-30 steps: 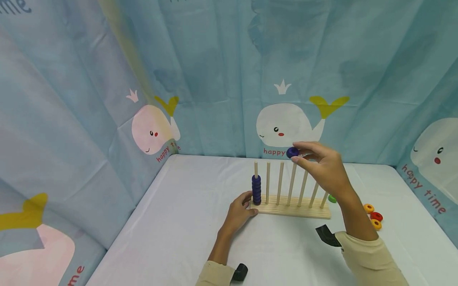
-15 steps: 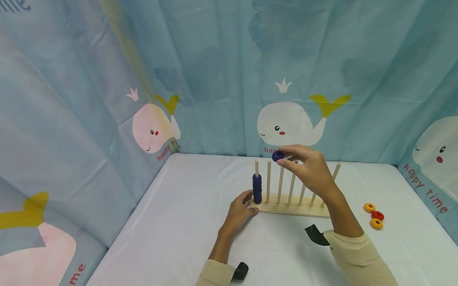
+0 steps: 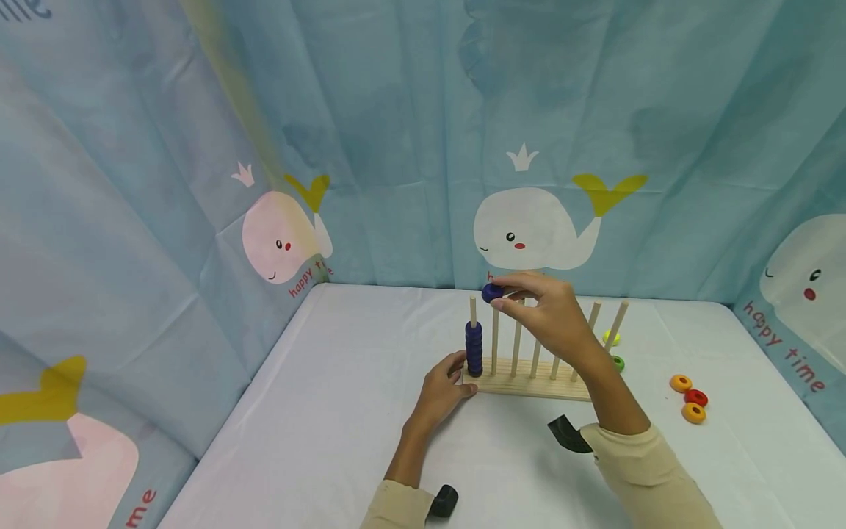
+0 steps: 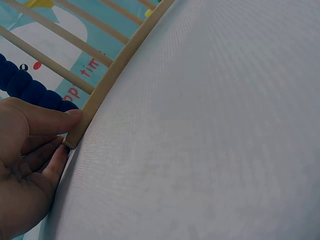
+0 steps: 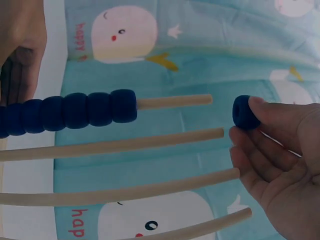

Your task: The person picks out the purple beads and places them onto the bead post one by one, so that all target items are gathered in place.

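Observation:
My right hand [image 3: 551, 312] pinches a dark blue bead [image 5: 245, 112] between thumb and fingers. In the head view the bead is at the top of the second peg from the left; the right wrist view shows it apart from the peg tips. A wooden peg rack [image 3: 529, 383] stands on the table with a row of upright pegs. Its leftmost peg carries a stack of dark blue beads [image 3: 474, 349], with the peg's tip bare above them. My left hand [image 3: 439, 386] grips the left end of the rack's base, thumb in front, as the left wrist view [image 4: 77, 127] confirms.
Orange beads [image 3: 694, 413] and a red bead [image 3: 696, 398] lie on the white tablecloth [image 3: 357, 411] at the right. A green bead [image 3: 618, 364] and a yellow bead [image 3: 612, 338] lie behind the rack's right end. A whale-print curtain [image 3: 396, 147] encloses the table.
My right hand has moved left with the dark blue bead, from above the middle pegs to the second peg. The left hand has stayed on the rack's end.

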Motion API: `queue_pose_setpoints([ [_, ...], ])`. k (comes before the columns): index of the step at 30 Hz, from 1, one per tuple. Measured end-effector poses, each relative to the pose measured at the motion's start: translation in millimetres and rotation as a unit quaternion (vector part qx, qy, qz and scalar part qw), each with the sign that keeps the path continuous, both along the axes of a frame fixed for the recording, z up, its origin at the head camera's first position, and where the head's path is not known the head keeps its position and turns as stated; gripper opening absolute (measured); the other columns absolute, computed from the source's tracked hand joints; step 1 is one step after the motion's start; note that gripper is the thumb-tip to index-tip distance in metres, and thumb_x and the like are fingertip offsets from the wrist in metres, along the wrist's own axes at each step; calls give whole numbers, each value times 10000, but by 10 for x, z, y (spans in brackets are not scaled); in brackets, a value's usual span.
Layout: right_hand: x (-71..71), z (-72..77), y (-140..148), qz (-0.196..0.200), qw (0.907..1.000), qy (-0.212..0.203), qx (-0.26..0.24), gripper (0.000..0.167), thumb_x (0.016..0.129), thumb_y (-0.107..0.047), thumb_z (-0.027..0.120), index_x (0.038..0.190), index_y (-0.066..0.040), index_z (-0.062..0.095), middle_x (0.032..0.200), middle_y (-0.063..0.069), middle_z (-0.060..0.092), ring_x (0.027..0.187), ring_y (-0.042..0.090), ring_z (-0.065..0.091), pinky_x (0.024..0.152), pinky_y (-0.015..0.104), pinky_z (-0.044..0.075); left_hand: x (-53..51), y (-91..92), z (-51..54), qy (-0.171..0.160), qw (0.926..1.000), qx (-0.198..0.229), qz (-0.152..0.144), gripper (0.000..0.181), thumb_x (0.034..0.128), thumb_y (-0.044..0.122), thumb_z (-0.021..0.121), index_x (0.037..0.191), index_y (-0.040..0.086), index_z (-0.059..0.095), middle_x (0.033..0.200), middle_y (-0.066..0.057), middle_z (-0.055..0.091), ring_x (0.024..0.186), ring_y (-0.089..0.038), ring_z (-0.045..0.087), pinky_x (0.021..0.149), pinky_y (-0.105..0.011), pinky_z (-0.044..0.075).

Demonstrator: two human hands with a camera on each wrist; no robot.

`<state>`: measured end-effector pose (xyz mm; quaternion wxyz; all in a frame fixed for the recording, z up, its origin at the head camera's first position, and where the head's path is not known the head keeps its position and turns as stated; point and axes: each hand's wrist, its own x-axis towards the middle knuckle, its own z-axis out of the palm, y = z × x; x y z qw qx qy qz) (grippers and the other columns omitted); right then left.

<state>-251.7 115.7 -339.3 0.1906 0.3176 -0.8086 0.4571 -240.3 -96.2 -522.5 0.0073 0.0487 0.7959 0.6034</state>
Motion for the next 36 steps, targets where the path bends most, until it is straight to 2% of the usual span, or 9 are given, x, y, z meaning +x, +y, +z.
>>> queue_pose_setpoints([
  [10,-47,-20,-104,-102,9994,15,331,339,939,-156,823,1265,-80,769,1220,62,772,1055,218,747,796,312,566,0,-9,-4,35,10000,-47,-9,675,886,26,786,1520,77,559,1536,-128,583,1471,-309,518,1217,-308,468],
  [16,-59,-33,-143,-116,9988,-38,475,325,956,-171,807,1265,-77,768,1261,77,758,1063,222,730,801,325,606,-2,-11,-10,28,10000,-53,-19,669,883,31,788,1513,84,567,1533,-126,586,1470,-315,518,1220,-317,469],
  [22,-86,-47,-172,-90,9987,-10,506,317,959,-152,801,1263,-71,767,1228,72,766,1047,231,744,846,399,654,-8,-4,-19,1,10000,-70,3,663,883,23,796,1504,90,575,1531,-129,588,1469,-323,519,1215,-319,473],
  [28,-124,-60,-196,-83,9986,-40,520,316,966,-144,792,1271,-67,762,1229,75,764,1045,247,741,887,450,663,0,-5,-12,37,10000,-79,-19,652,885,15,792,1498,84,579,1527,-134,590,1463,-329,524,1212,-319,477],
  [36,-129,-57,-221,-71,9985,-116,537,320,964,-154,796,1271,-70,759,1244,77,760,1052,270,738,867,465,669,14,0,7,68,9999,-77,-47,647,890,6,789,1497,71,575,1528,-137,589,1462,-325,525,1216,-316,473],
])
